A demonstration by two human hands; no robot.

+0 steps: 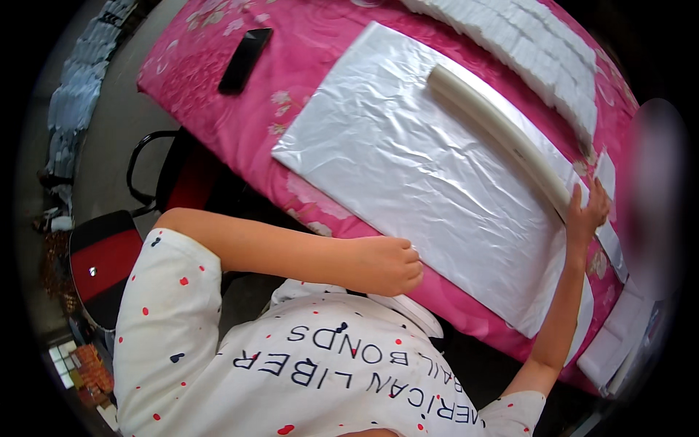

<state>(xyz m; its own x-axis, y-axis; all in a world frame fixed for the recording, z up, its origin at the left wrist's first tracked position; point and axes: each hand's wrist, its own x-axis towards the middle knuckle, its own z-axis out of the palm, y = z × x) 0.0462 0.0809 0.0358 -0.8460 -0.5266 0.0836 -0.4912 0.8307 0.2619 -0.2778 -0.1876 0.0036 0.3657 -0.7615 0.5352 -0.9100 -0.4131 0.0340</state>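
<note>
My left hand (pixel 393 266) is closed in a loose fist by the table's near edge, in front of my body; its palm side is hidden. On the right, my right hand (pixel 588 211) has its thumb apart from its fingers. It is at the near end of a long cream-coloured tube (pixel 502 135), beside a white strip (pixel 606 178). I cannot tell whether it presses on either. The tube lies along the far side of a wrinkled, shiny white sheet (pixel 408 153) spread flat on the table.
A pink flowered cloth (pixel 189 73) covers the table. Stacked white folded pieces (pixel 524 51) line its far side, and a black phone (pixel 245 61) lies at the far left. White packs (pixel 619 335) sit at the right edge. A red and black chair (pixel 109 262) stands left.
</note>
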